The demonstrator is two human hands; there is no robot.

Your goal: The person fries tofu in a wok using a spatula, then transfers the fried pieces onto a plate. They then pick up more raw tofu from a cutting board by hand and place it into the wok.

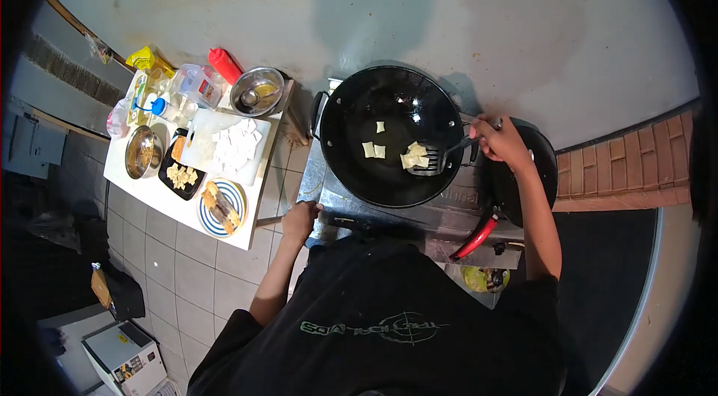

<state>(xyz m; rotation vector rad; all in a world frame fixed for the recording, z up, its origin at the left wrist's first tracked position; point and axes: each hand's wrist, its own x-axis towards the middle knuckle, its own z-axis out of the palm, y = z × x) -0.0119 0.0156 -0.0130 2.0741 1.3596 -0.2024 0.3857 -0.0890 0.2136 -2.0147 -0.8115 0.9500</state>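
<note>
A large black wok (359, 183) with two side handles sits on the stove (348, 207). My right hand (502, 143) is closed around the handle of a slotted spatula (440, 160), whose head is inside the wok on the right. Several pale square pieces (413, 155) lie heaped on and against the spatula head. Three more pale squares (369, 150) lie apart near the wok's middle. My left hand (301, 221) is closed at the stove's front left corner; whatever it grips is hidden.
Left of the stove, a white table (243, 235) bears a striped plate (202, 210) of food, a black tray (173, 188), a white cutting board (198, 149), metal bowls and a red squeeze bottle (224, 65). A black pan with a red handle (476, 237) stands on the right.
</note>
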